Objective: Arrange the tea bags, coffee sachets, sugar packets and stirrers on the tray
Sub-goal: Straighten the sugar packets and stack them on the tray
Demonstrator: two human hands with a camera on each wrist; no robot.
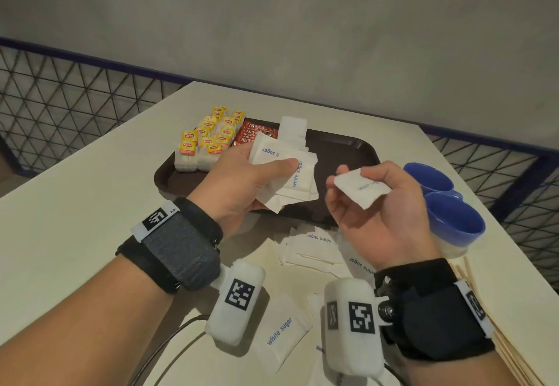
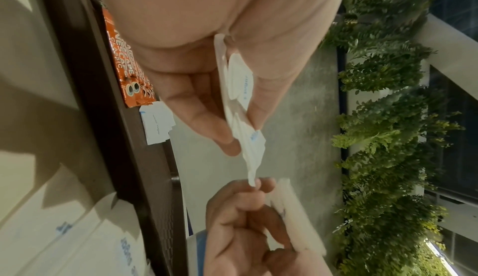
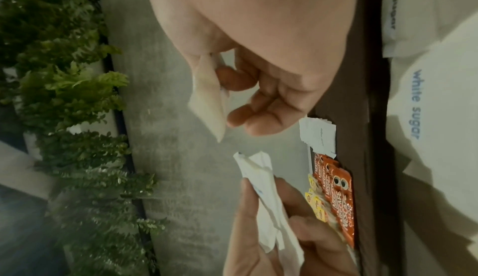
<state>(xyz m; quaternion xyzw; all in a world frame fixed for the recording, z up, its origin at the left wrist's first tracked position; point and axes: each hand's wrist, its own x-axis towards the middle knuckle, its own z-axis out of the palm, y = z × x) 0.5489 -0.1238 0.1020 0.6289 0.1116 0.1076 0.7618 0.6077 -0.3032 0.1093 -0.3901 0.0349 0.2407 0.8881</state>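
Note:
My left hand grips a fanned stack of white sugar packets above the dark brown tray; the left wrist view shows the same stack of sugar packets pinched between thumb and fingers. To its right, my right hand pinches one sugar packet, seen edge-on as the single packet in the right wrist view. On the tray's far left sit yellow-tagged tea bags, red coffee sachets and a pile of sugar packets. More loose sugar packets lie on the table below my hands. Wooden stirrers lie at the right edge.
Two blue cups stand on the table right of the tray. The white table ends at a wire mesh fence on the left and right. A grey wall rises behind.

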